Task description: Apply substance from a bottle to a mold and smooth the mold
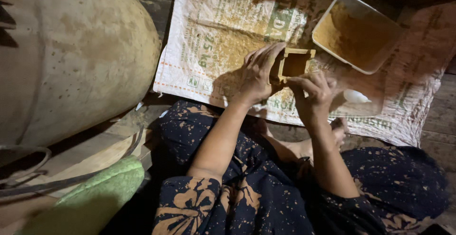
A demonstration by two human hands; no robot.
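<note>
Left grip [256, 76] and right grip [316, 90] both clamped on a small square wooden mould [294, 64], hollow, dusted brown. Held above the woven sack [213, 35], mid-sheet. Rectangular tray [354, 33] of ochre powder toward far right corner. Rough plank floor [439, 121] beneath.

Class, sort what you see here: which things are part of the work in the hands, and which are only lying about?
In use: left hand and right hand holding the square wooden mould; tray of brown powder; woven sack dusted with powder.

Lying about: big round pot; green cloth; small white piece.
</note>
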